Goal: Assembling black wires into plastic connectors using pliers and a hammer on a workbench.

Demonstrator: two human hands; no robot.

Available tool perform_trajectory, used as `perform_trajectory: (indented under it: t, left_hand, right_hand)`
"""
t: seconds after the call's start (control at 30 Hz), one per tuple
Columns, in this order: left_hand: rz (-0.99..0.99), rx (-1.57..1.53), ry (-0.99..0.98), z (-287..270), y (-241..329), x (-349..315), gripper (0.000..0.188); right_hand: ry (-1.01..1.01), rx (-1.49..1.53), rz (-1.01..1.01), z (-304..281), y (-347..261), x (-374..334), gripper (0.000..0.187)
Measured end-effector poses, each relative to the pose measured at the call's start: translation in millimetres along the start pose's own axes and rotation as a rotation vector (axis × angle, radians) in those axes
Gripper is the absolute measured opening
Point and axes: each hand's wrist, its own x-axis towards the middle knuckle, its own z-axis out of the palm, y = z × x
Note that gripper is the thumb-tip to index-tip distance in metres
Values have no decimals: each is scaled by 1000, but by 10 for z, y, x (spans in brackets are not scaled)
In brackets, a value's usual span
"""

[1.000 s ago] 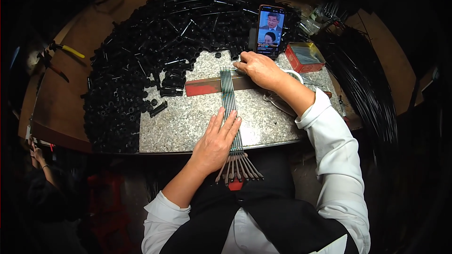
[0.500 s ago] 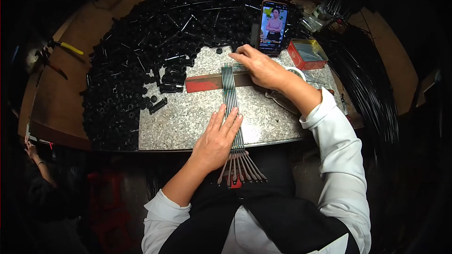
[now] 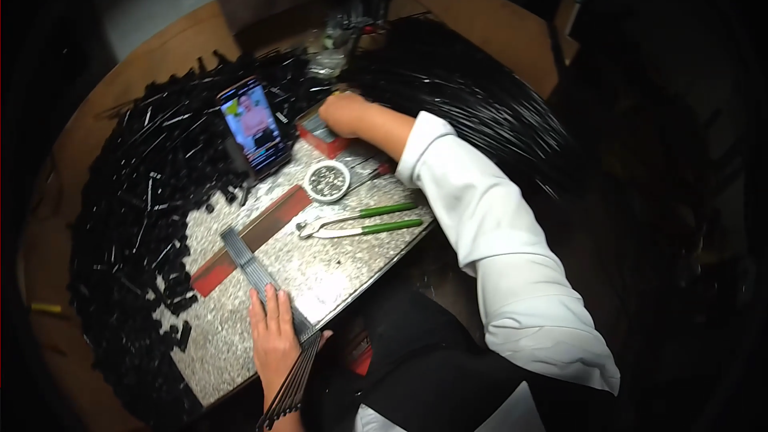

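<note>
On the speckled grey stone slab [image 3: 216, 352], a flat row of thin grey metal rods [image 3: 254, 272] crosses a long red-and-brown bar [image 3: 274, 219]. Press evenly with the left hand [image 3: 276, 338], fingers extended, to hold rods parallel. The right hand [image 3: 344, 114] is at the red rectangular tin [image 3: 324, 143], fingers hidden; grip cannot be told. Rod axis: diagonal, far tips pointing upper left.
</note>
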Motion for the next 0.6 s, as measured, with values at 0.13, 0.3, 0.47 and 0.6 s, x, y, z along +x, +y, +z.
perform_trajectory:
  t: [0.13,0.3,0.47,0.6]
  left_hand:
    - [8,54,6,17,4,10,96]
    - [3,114,-7,33,-3,3,97]
    - [8,97,-29,0,14,-26,102]
    - [50,55,-18,-92,2,-111,97]
  right_hand:
    - [62,-35,-92,72,-10,85,16]
    - [237,-64,-85,87,-17,-38,16]
    - [322,25,-33,-74,-43,-248,11]
    - [712,427,-167,-409,-416,-567,10]
